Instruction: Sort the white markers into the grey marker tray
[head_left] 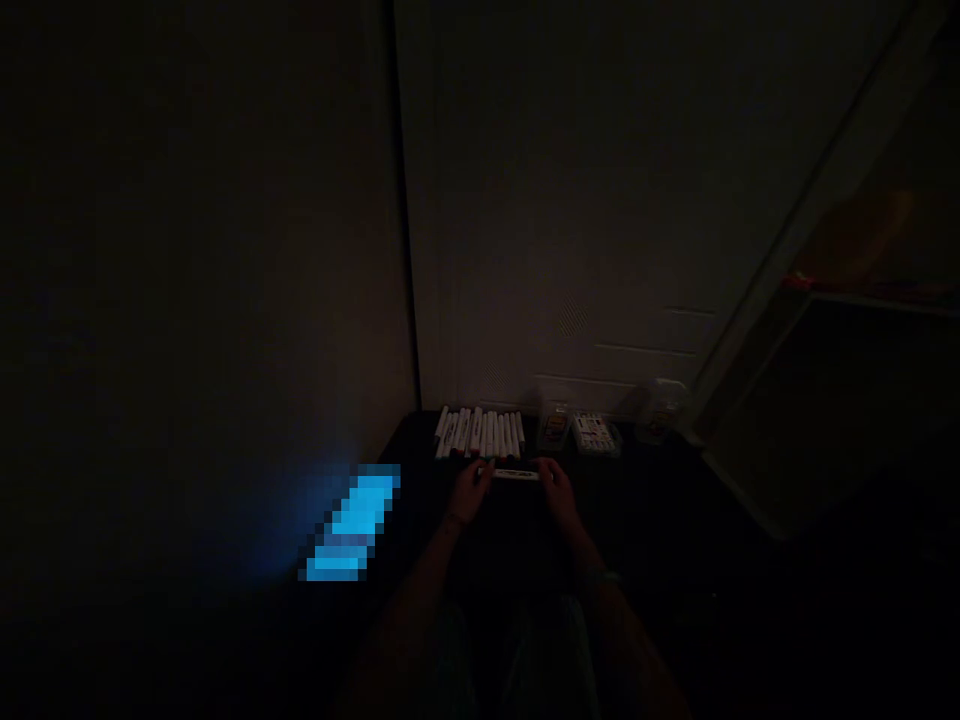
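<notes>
Just below the centre of the dim frame, the left hand (471, 492) and right hand (556, 488) each pinch one end of a marker (516, 475) held level, near a row of markers (480, 432) and a pack (596, 435) above it, a blue glow (352, 525) at lower left

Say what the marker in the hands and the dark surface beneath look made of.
The marker: likely smooth white plastic, going by its pale barrel, held between left hand and right hand. The dark surface: matte-looking, no sheen; material cannot be told in this dimness.
</notes>
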